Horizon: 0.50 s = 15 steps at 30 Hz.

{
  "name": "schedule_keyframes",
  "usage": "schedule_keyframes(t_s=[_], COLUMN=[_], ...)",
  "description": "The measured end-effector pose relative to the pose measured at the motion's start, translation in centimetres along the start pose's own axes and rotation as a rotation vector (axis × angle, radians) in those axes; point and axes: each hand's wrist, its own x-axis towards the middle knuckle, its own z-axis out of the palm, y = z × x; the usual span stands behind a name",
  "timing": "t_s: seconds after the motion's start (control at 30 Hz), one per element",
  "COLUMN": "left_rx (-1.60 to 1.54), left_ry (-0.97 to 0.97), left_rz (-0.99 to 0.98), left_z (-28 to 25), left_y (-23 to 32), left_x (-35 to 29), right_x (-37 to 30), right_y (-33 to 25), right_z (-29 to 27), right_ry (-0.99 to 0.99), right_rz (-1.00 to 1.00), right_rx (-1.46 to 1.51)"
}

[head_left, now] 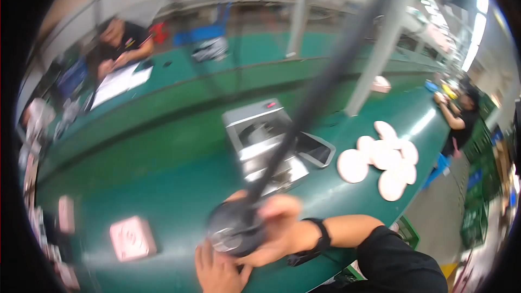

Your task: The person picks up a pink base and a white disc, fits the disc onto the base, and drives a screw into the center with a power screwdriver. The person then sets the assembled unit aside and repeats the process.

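Right hand: it curled around a round-topped black device, motion-blurred, a dark band circling the wrist.
Left hand: it lay at the device's 7 o'clock, fingers against its lower edge; whether it held anything could not be told.
Black device: it stood above the green workbench, a dark rod or cord rising toward 1 o'clock.
Grey machine: a boxy unit sat at the hands' 12 o'clock.
Pink block: a rounded-square piece rested at 9 o'clock.
Pale discs: a cluster lay at 2 o'clock.
Co-workers: one sat at 11 o'clock, another worked at 2.
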Motion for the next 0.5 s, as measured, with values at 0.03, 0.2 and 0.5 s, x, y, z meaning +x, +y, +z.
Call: schedule_keyframes(t_s=[0.03, 0.2, 0.5], left_rx=[-0.006, -0.045, -0.112], left_ry=[-0.022, 0.042, 0.062], left_rz=[-0.036, 0.017, 0.199], left_z=[-1.2, 3.1, 2.1], left_y=[0.6, 1.5, 1.9], left_x=[0.6, 3.0, 7.6], right_x=[0.2, -2.5, -1.4], right_y=[0.9, 4.5, 3.2], right_z=[1.1, 1.6, 1.4], right_ry=[0.065, 0.14, -0.017], right_rz=[-0.141, 0.02, 0.011], right_rx=[0.01, 0.03, 0.018])
